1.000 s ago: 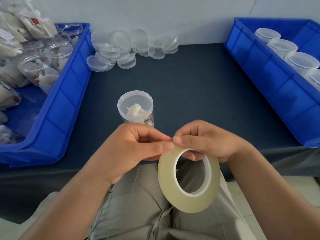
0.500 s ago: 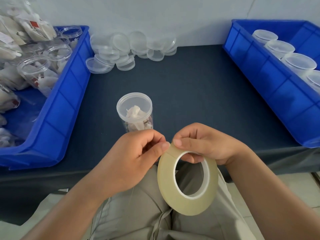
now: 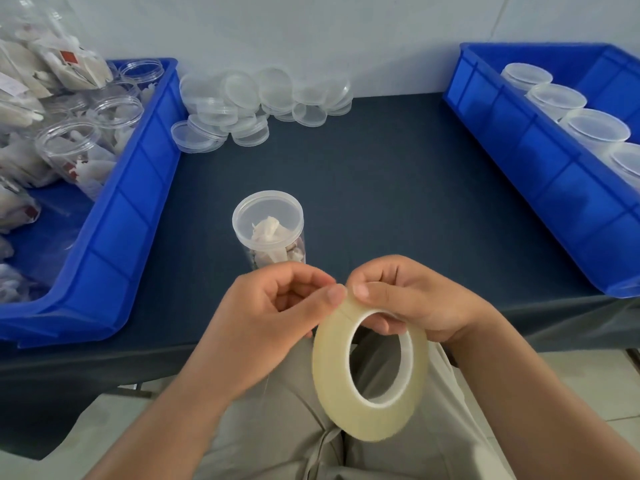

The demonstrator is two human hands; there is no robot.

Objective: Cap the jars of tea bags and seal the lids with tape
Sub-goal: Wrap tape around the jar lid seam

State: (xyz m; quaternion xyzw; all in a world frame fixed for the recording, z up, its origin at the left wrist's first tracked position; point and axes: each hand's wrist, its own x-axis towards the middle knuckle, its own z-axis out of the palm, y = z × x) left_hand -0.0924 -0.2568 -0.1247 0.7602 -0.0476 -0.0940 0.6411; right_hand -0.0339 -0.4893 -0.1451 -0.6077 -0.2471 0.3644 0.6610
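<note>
Tape roll (image 3: 330, 375): lower centre of the frame, upright over the lap, hanging just below both hands.
Right hand (image 3: 408, 299): grips the roll's top, thumb on the outer edge, fingers curled through the hole.
Left hand (image 3: 273, 313): fingers curled, thumb and forefinger pinching the roll's top edge beside the right thumb.
Capped jar (image 3: 268, 226): centre, upright on the table (image 3: 381, 168), just above the left hand, apart from the roll.
Loose lids (image 3: 263, 95): upper centre, piled.
Left bin (image 3: 138, 188): open jars.
Right bin (image 3: 536, 174): capped jars.

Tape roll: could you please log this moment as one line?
left hand pinches tape roll rim | right hand holds tape roll | jar capped, on table
</note>
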